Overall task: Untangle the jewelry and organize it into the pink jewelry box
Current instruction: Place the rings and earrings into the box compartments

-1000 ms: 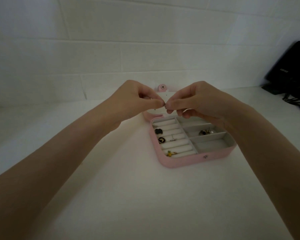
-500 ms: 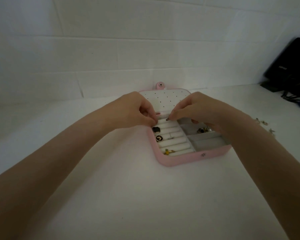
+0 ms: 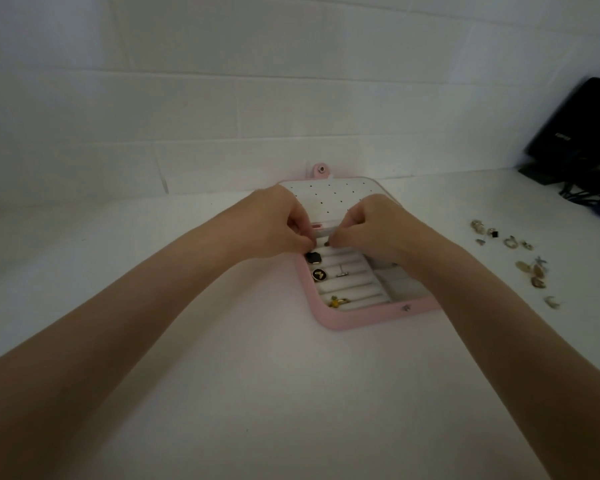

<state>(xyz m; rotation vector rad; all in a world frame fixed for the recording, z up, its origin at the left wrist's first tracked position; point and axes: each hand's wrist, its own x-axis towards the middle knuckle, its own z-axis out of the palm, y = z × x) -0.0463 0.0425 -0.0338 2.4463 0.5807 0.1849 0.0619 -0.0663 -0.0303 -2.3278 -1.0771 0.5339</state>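
The pink jewelry box [image 3: 340,320] lies open on the white counter, its dotted lid [image 3: 329,199] flat behind it. In its ring rolls sit a black square piece [image 3: 313,258], a black round piece [image 3: 319,274], a small silver piece [image 3: 342,274] and a gold ring [image 3: 338,301]. My left hand [image 3: 274,220] and my right hand [image 3: 371,230] meet over the top ring rolls. My right fingertips pinch a tiny dark piece of jewelry [image 3: 327,243]. My left fingertips are pinched beside it; what they hold is hidden.
Several loose jewelry pieces [image 3: 520,261] lie scattered on the counter to the right of the box. A black device [image 3: 575,133] with cables stands at the far right against the white tiled wall.
Both hands have dropped from above the box down onto its top ring rolls, still pinching the tiny piece. The view shifted, bringing the loose jewelry on the right into sight.
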